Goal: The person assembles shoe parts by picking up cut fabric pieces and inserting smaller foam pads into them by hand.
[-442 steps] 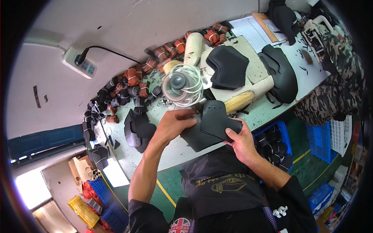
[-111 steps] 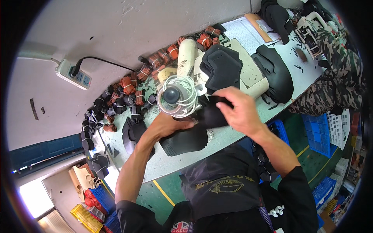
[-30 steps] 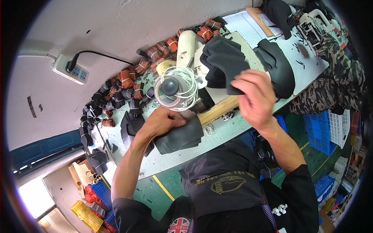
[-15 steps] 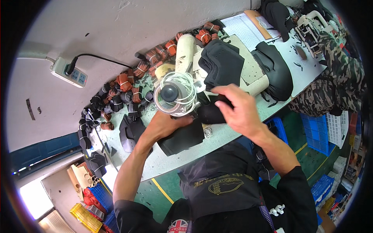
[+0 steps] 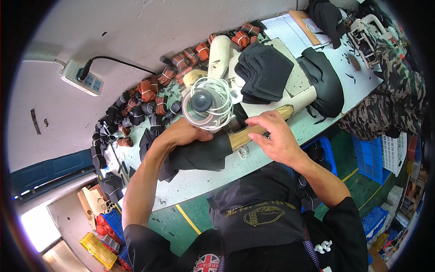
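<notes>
My left hand [image 5: 192,132] is at the top edge of a black flat cut piece [image 5: 199,152], thumb along it; its other fingers are partly hidden behind a tape roll. The piece droops over the front of a cream machine [image 5: 219,59]. To the right, my right hand [image 5: 274,136] hovers over a worn yellowish bar [image 5: 253,134], thumb and fingers apart with nothing between them. On the machine's flat bed lies a stack of black cut pieces [image 5: 265,75]. The clear tape roll [image 5: 192,119] and a coil of white cord [image 5: 222,106] sit on top of the machine.
Bundles of orange-brown and black strips [image 5: 146,90] line the wall side. A black folded piece [image 5: 324,84] lies right of the machine. A power strip [image 5: 81,78] hangs on the wall. At far right sits a person in camouflage [image 5: 385,99]; a blue crate [image 5: 369,152] stands below.
My left hand has moved left with the black piece, uncovering the yellowish bar. My right hand has come off the black material and dropped slightly. The whole view has shifted a little.
</notes>
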Demonstrator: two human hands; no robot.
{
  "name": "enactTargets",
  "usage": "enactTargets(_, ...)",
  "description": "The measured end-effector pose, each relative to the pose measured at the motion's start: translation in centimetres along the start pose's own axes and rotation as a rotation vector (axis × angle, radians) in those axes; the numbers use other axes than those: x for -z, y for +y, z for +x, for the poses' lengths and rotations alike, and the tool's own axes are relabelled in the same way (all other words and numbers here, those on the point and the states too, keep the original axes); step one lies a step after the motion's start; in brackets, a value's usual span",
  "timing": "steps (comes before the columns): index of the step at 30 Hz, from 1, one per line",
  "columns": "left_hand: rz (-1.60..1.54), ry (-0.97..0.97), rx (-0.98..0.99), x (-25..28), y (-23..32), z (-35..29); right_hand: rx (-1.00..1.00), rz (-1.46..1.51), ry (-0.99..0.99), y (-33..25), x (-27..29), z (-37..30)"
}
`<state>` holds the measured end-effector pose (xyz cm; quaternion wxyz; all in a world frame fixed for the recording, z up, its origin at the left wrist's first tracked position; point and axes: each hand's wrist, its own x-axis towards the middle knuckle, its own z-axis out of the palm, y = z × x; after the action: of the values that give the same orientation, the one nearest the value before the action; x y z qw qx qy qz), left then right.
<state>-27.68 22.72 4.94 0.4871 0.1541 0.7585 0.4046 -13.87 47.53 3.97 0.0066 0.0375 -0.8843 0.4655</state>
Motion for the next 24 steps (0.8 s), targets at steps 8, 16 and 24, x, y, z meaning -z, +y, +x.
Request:
enactTargets(8, 0.185, 0.153, -0.141, -2.5, 0.8, 0.4, 0.072, -0.091, 0.188, -0.6, 0.3, 2.5)
enactTargets(16, 0.088, 0.026, 0.123, -1.7, -1.3, -1.4, 0.541, -0.449, 0.537, -1.0, 5.2, 3.0)
enactTargets(24, 0.045, -0.008, 0.070, 0.2, -0.6, 0.4, 0.009, -0.078, -0.005, -0.3, -0.1, -0.2)
